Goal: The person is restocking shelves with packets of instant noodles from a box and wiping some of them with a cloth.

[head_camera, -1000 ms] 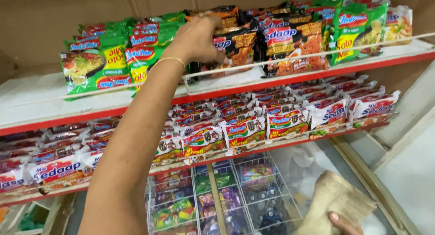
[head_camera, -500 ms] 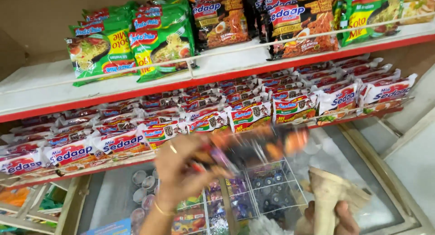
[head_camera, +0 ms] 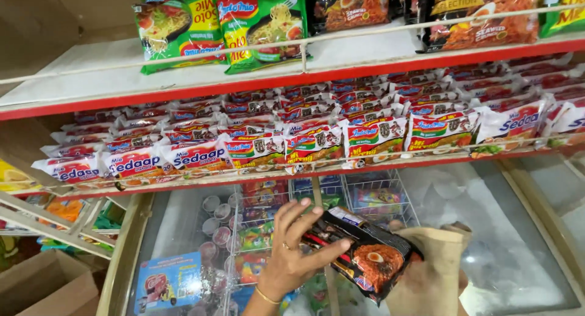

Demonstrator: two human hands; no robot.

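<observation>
My left hand (head_camera: 291,254) grips a black instant-noodle packet (head_camera: 365,260) by its left end, low in the middle of the view, above the glass lid of a chest freezer (head_camera: 487,230). The packet's right end meets the mouth of a tan cloth bag (head_camera: 434,270). My right hand (head_camera: 462,283) holds that bag from behind and is almost wholly hidden by it; only a sliver shows at the bag's right edge.
Two red-edged shelves (head_camera: 256,84) above hold rows of noodle packets: green and dark ones on top, red-and-white ones (head_camera: 317,139) below. Wire baskets of ice-cream items (head_camera: 256,230) lie under the freezer glass. A cardboard box (head_camera: 42,285) stands lower left.
My left hand reached to the top shelf, took a dark noodle packet and brought it down to the bag over the freezer. The view has tilted downward.
</observation>
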